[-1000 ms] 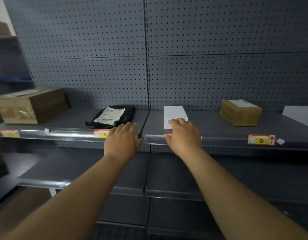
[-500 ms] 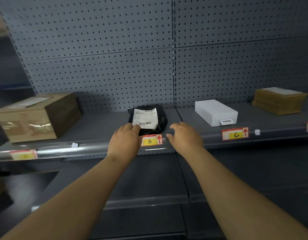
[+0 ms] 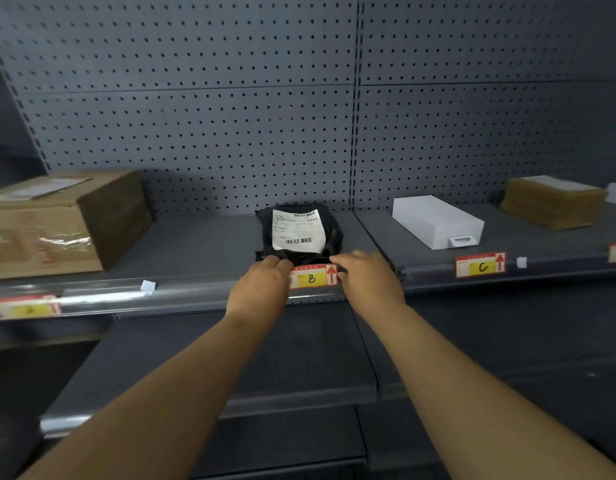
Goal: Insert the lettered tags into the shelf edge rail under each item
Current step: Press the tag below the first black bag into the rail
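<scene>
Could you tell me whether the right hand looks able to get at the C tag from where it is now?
Probably yes: the right hand rests at the B tag, and the rail running right to the C tag looks bare.

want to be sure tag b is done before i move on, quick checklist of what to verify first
1. B tag sits in the shelf edge rail: ok.
2. B tag lies under the black parcel: ok.
3. B tag fully clipped in along its length: cannot tell, the left hand and right hand cover both ends.
4. C tag under the white box: ok.
5. Leftmost tag under the cardboard box, letter correct: cannot tell, blurred.
6. Hands free of spare tags: cannot tell.
</scene>
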